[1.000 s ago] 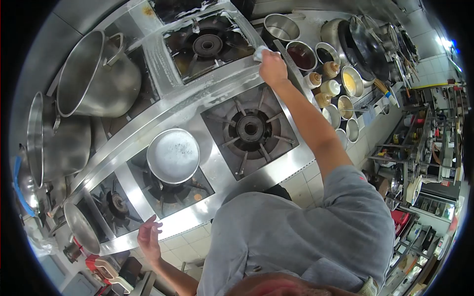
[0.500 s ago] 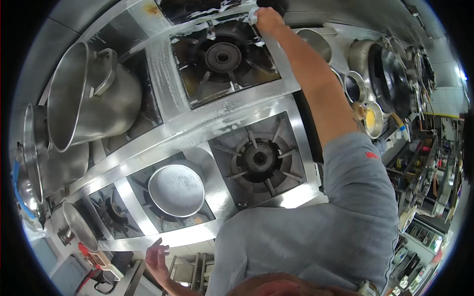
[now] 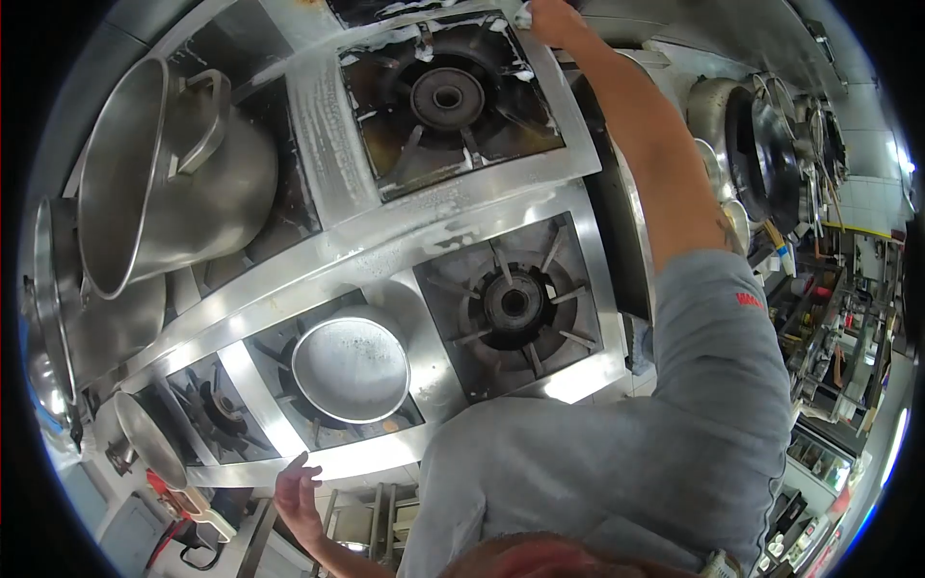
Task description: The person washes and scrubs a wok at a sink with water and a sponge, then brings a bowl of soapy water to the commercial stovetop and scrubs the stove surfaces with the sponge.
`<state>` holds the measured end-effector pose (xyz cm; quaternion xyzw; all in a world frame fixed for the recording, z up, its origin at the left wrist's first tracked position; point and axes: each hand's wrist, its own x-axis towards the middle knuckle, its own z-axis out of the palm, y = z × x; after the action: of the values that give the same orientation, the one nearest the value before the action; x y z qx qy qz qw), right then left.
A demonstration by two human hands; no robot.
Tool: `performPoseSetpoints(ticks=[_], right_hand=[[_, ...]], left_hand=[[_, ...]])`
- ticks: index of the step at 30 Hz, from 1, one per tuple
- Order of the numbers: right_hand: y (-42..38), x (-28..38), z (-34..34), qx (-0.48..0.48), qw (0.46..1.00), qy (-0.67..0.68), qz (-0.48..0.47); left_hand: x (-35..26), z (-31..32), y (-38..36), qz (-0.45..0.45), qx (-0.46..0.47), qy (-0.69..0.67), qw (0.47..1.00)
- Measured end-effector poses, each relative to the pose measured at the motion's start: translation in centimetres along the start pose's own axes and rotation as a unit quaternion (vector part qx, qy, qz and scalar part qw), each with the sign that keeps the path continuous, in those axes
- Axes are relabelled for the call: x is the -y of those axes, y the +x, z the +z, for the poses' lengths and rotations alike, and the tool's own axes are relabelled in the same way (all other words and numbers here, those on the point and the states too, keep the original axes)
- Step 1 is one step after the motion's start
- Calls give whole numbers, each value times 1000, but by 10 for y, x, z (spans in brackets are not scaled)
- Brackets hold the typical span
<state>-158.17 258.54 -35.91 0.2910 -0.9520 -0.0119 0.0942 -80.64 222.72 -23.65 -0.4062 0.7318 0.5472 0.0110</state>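
My right hand point(image 3: 557, 23) is closed at the far right corner of the back stovetop point(image 3: 536, 159), at the top edge of the view. A small whitish, foamy wad point(image 3: 523, 15) shows at its fingers; I cannot tell what it is. White suds streak the black tray around the back burner point(image 3: 447, 98) and the steel strip to its left. Low at the front, my left hand point(image 3: 298, 496) hangs empty beside the stove's front edge, its fingers loosely apart. A round metal pan point(image 3: 351, 370) sits on the front middle burner.
A big steel pot point(image 3: 217, 207) lies tilted at the left, with another large pot point(image 3: 58, 299) behind it. A shallow pan point(image 3: 149, 438) stands at the front left corner. Woks point(image 3: 766, 159) lean along the right. The front right burner point(image 3: 514, 302) has bare grate arms.
My right hand has moved a little to the right along the stove's far edge, and the view has shifted slightly. My left hand stays low at the front, a little higher and further left.
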Motion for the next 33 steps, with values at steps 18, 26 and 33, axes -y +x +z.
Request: performPoseSetpoints(ticks=[18,26,33], right_hand=[[-300,149,-74,-35,999,29,21],[-271,312,-65,-42,970,215,-101],[-310,184,-73,-80,992,93,-21]], left_hand=[[23,-12,-9,103,88,-52,989],[27,-16,-29,119,104,-46,986],[68,-44,-54,84,49,-58,994]])
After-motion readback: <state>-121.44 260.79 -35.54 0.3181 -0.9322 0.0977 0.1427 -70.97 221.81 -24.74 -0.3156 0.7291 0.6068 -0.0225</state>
